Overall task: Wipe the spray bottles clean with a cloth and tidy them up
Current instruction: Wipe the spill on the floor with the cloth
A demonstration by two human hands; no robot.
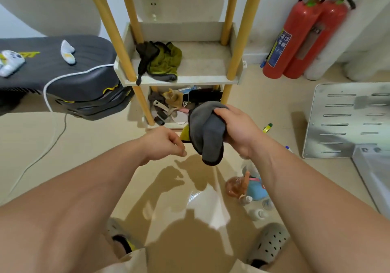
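Right hand (236, 129) grips grey cloth (207, 133); left hand (166, 142) loosely curled beside it.

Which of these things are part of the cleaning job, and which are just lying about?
Job: grey cloth in the right hand; orange bottle and blue bottle on the floor.
Lying about: fire extinguishers, game controller, rags on the shelf.
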